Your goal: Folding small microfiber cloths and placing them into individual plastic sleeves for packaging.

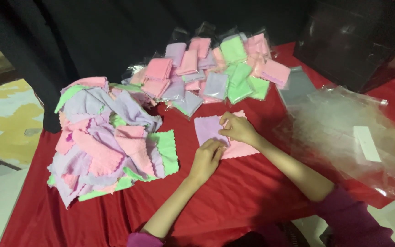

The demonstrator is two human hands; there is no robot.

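left hand [206, 158]: palm down, fingers curled pressing purple cloth [208, 128] | right hand [237, 129]: fingers pinching pink cloth [241, 148] | mid-table [234, 192]

The light is soft and fairly dim, falling from above and somewhat from the right. The red cloth [234, 192] is evenly lit near its middle and darkens toward the lower edge. Behind the cloth the black backdrop [92, 36] swallows all detail. Right of the cloth, the clear bags [344, 132] show pale glare and milky sheen. Shadows under the hands are faint and short. Focus is mildly soft throughout, with smeared, compressed detail in the towel pile [106, 137]. Edges bend slightly.
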